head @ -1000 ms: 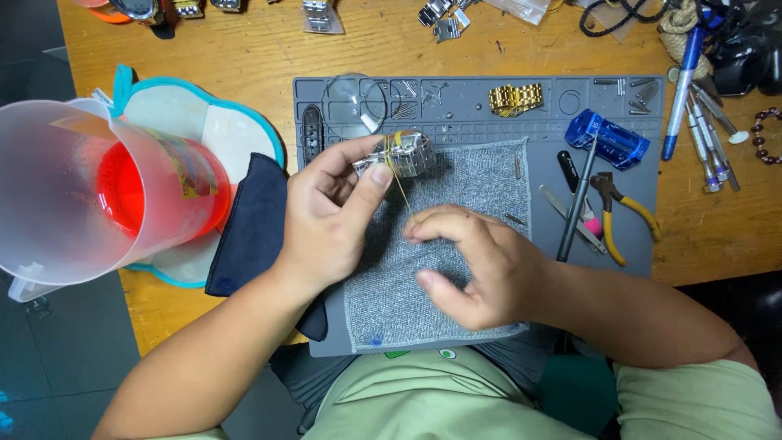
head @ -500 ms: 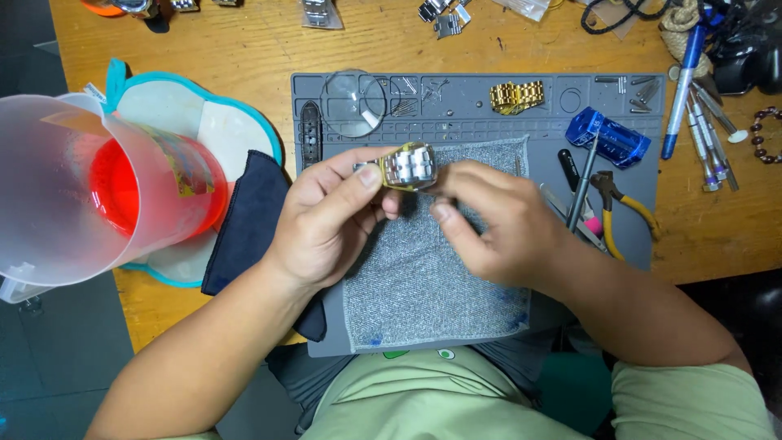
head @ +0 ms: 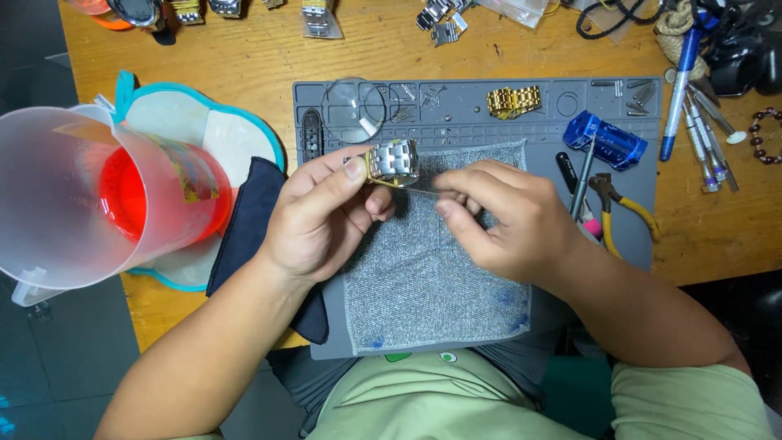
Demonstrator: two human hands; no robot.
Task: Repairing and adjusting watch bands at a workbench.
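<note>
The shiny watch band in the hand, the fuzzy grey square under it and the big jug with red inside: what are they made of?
The watch band, pinched by the left hand, looks like polished steel: silvery links that glint. The grey square seems to be woven cloth, nubbly and matt. The jug looks like cloudy see-through plastic, since the red shows through its wall.

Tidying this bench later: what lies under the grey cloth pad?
The grey cloth pad lies on a grey work mat, whose rim shows around it. Whether anything sits between them is hidden by the cloth and both hands.
</note>
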